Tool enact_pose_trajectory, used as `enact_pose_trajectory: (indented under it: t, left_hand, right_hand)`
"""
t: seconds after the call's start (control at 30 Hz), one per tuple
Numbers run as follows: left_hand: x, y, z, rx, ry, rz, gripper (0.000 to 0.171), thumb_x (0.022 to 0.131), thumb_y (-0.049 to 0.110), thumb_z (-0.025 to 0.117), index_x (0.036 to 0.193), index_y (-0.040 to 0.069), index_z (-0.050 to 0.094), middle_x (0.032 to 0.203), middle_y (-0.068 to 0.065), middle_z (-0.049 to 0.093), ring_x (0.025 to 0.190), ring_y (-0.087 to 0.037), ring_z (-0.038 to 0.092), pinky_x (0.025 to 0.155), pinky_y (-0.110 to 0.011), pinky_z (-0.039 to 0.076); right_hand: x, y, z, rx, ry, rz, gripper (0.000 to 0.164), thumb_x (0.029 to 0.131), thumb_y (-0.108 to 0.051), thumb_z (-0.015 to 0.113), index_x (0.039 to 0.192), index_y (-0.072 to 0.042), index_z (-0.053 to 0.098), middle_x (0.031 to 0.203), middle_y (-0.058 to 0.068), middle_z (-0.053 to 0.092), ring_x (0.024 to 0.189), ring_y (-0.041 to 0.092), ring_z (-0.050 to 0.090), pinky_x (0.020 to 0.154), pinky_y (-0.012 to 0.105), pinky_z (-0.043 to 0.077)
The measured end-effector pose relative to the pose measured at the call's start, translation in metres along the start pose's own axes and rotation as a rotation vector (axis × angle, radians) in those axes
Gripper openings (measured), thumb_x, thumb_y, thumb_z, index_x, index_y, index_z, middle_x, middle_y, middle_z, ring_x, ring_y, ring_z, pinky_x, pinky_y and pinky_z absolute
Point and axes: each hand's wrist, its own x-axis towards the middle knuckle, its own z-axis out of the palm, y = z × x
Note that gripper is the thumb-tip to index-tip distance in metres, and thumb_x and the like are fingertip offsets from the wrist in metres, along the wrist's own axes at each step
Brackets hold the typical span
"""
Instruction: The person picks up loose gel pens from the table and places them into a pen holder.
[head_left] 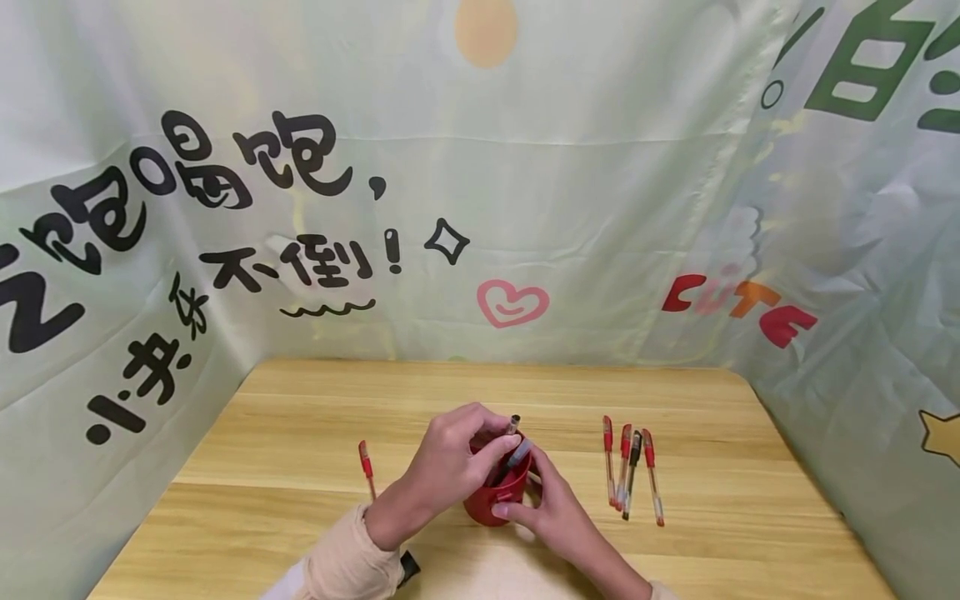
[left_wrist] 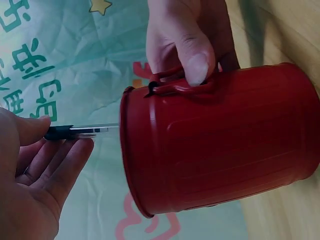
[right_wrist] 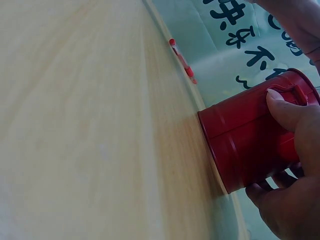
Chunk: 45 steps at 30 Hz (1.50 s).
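A red metal bucket [head_left: 487, 507] with a small side handle stands on the wooden table. My right hand [head_left: 553, 510] grips its side, the thumb lying by the handle [left_wrist: 182, 89] in the left wrist view. Over the mouth, my left hand [head_left: 448, 457] pinches a pen [left_wrist: 62, 132] by its black end. The pen's clear barrel points into the bucket, where its far end is hidden behind the rim. From above, a black pen end [head_left: 514, 423] shows by the left fingers, and a greyish clear pen end [head_left: 519, 452] lies inside the rim.
Several pens lie to the right: red-capped pens [head_left: 607, 458] and a black-capped pen [head_left: 632, 475]. One red pen [head_left: 365, 461] is left of my left forearm. A black object [head_left: 408, 567] partly shows by the left sleeve. Printed fabric [head_left: 420, 333] encloses the table's back and sides.
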Motion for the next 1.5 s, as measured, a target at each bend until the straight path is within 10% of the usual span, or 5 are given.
enact_pose_trajectory:
  t: [1.0,1.5]
  left_hand:
    - [-0.013,-0.012,0.014,0.191,-0.300,-0.265,0.008,0.090,0.013,0.080,0.097,0.009,0.078,0.091,-0.001,0.078,0.079,-0.003,0.071,0.068,-0.009,0.054]
    - [-0.010,-0.011,0.016,0.259,-0.359,-0.270,0.010,0.089,0.016,0.079,0.098,0.011,0.080,0.093,0.000,0.080,0.084,-0.006,0.074,0.072,-0.015,0.058]
  right_hand:
    - [0.003,0.000,0.001,0.057,-0.017,0.042,0.098,0.080,-0.027,0.088,0.160,-0.028,0.032,0.162,0.003,0.042,0.151,0.028,0.042,0.123,0.046,0.037]
    - [0.002,-0.001,0.000,0.021,-0.010,0.039,0.097,0.081,-0.027,0.088,0.160,-0.025,0.032,0.162,0.003,0.043,0.150,0.030,0.043,0.122,0.051,0.039]
